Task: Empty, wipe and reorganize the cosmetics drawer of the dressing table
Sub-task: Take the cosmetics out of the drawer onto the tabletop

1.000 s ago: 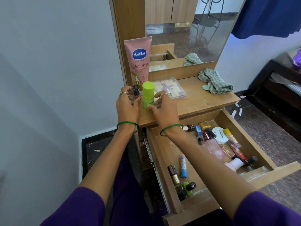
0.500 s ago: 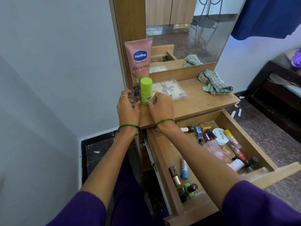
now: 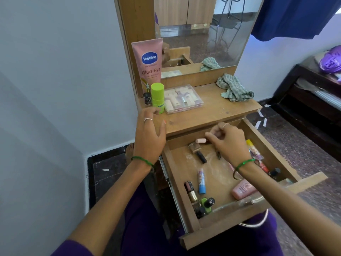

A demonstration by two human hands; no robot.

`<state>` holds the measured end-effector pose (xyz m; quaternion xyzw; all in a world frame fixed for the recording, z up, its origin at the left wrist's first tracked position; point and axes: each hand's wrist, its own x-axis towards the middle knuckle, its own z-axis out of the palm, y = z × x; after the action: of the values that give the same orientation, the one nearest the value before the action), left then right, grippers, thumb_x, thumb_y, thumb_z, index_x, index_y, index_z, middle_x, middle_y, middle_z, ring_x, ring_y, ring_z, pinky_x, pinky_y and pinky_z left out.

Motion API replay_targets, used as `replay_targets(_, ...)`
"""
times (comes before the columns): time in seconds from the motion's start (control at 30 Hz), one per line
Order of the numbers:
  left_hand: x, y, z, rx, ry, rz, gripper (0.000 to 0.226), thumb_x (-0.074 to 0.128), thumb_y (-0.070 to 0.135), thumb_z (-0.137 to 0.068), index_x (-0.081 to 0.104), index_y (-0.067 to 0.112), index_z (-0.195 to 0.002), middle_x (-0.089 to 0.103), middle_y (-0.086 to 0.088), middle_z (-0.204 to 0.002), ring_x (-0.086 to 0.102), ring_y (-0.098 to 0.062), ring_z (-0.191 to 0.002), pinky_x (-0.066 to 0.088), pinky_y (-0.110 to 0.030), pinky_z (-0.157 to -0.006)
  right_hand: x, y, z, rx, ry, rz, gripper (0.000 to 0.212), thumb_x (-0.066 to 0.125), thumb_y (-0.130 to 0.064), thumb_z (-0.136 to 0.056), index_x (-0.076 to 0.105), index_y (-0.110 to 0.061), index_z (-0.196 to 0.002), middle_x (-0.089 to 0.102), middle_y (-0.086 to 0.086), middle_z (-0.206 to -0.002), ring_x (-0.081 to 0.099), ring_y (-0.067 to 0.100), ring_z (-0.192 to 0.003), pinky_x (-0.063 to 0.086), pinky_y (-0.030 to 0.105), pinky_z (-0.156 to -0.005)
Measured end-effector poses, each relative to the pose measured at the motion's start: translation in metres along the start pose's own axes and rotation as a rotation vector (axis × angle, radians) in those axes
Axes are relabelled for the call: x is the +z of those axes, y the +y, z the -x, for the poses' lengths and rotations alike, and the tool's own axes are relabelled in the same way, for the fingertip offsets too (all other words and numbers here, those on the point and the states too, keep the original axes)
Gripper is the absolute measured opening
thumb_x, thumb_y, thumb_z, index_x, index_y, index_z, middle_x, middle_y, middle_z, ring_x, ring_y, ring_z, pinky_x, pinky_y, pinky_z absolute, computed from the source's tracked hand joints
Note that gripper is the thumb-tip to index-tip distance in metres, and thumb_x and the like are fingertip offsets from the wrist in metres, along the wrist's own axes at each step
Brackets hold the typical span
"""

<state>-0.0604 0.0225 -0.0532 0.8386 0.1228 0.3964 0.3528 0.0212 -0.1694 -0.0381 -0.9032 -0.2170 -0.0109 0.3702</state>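
Note:
The wooden drawer (image 3: 273,145) is pulled out and holds several small cosmetics. My right hand (image 3: 229,143) reaches into its far end, fingers curled around a small pale pink tube (image 3: 201,140). My left hand (image 3: 149,133) hovers open over the tabletop's front left edge, holding nothing. Just beyond it stands a lime green stick (image 3: 157,97) on the dressing table top (image 3: 221,111), beside a small dark bottle (image 3: 147,98), a tall pink Vaseline tube (image 3: 148,61) and a clear flat case (image 3: 181,98).
A green checked cloth (image 3: 234,88) lies on the tabletop's right side. In the drawer lie a blue lip balm (image 3: 201,181), nail polish bottles (image 3: 203,204), a pink bottle (image 3: 241,189) and a dark lipstick (image 3: 201,157). A mirror (image 3: 203,34) stands behind; a dark bench (image 3: 313,100) is at right.
Both hands have let go of the lime green stick, which now stands on the tabletop. My right hand has dropped into the drawer onto a pink tube; my left hand has pulled back.

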Motion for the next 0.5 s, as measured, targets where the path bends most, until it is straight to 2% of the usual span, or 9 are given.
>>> replay_targets(0.07,0.004,0.008,0.01,0.166,-0.115,-0.013,0.024,0.061,0.006,-0.088,0.054,0.006,-0.111,0.053,-0.004,-0.105,0.049,-0.009,-0.098,0.037,-0.007,-0.088,-0.007,0.021,0.01,0.028,-0.146,0.087,0.012,0.067,-0.024,-0.084,0.061,-0.017,-0.091,0.062,0.003,-0.078,0.054,0.01,-0.069,0.038,0.012,-0.058)
replay_targets(0.1,0.006,0.011,0.013,0.225,-0.183,-0.016,0.024,0.061,0.005,-0.088,0.054,0.006,-0.11,0.055,-0.005,-0.103,0.051,-0.009,-0.097,0.038,-0.009,-0.087,-0.009,0.029,0.015,0.034,-0.26,0.148,0.019,0.067,-0.024,-0.084,0.059,-0.018,-0.101,0.06,0.0,-0.081,0.053,0.008,-0.07,0.039,0.013,-0.059)
replay_targets(0.17,0.012,0.015,0.015,0.262,-0.352,-0.018,0.023,0.059,0.007,-0.088,0.055,0.011,-0.111,0.057,-0.002,-0.101,0.055,-0.01,-0.093,0.043,-0.015,-0.085,-0.009,0.042,0.023,0.018,-0.479,0.276,0.032,0.065,-0.027,-0.085,0.056,-0.017,-0.114,0.058,-0.004,-0.087,0.054,0.008,-0.076,0.043,0.018,-0.067)
replay_targets(0.23,0.017,0.018,0.016,0.232,-0.588,-0.037,0.025,0.057,0.011,-0.09,0.054,0.017,-0.114,0.057,0.004,-0.096,0.055,-0.008,-0.089,0.046,-0.022,-0.082,-0.005,0.046,0.028,0.014,-0.614,0.363,0.032,0.063,-0.03,-0.086,0.055,-0.017,-0.114,0.059,-0.006,-0.093,0.057,0.01,-0.084,0.044,0.022,-0.075)
replay_targets(0.3,0.023,0.021,0.019,0.179,-0.836,-0.064,0.03,0.055,0.013,-0.092,0.052,0.02,-0.12,0.058,0.008,-0.093,0.056,-0.007,-0.085,0.047,-0.024,-0.079,0.0,0.046,0.031,-0.005,-0.675,0.408,0.026,0.061,-0.031,-0.088,0.055,-0.018,-0.109,0.063,-0.003,-0.102,0.057,0.011,-0.088,0.043,0.021,-0.077)
replay_targets(0.37,0.029,0.023,0.024,0.166,-1.004,-0.133,0.029,0.056,0.015,-0.092,0.052,0.022,-0.119,0.06,0.007,-0.093,0.059,-0.011,-0.085,0.049,-0.028,-0.08,0.005,0.042,0.032,-0.046,-0.674,0.435,0.027,0.058,-0.033,-0.09,0.056,-0.016,-0.111,0.064,0.001,-0.105,0.056,0.011,-0.087,0.039,0.019,-0.071)
replay_targets(0.47,0.034,0.027,0.033,0.185,-1.223,-0.292,0.009,0.059,0.017,-0.09,0.057,0.026,-0.094,0.058,0.007,-0.085,0.057,-0.013,-0.083,0.048,-0.032,-0.077,0.014,0.032,0.031,-0.048,-0.676,0.407,0.03,0.055,-0.032,-0.092,0.057,-0.011,-0.113,0.063,0.007,-0.108,0.058,0.019,-0.097,0.041,0.024,-0.078)
replay_targets(0.5,0.035,0.029,0.035,0.193,-1.279,-0.343,0.012,0.06,0.017,-0.09,0.056,0.028,-0.086,0.053,0.01,-0.08,0.054,-0.012,-0.081,0.046,-0.031,-0.075,0.018,0.03,0.031,-0.049,-0.691,0.408,0.03,0.054,-0.031,-0.092,0.058,-0.011,-0.114,0.063,0.008,-0.11,0.058,0.021,-0.1,0.043,0.027,-0.082)
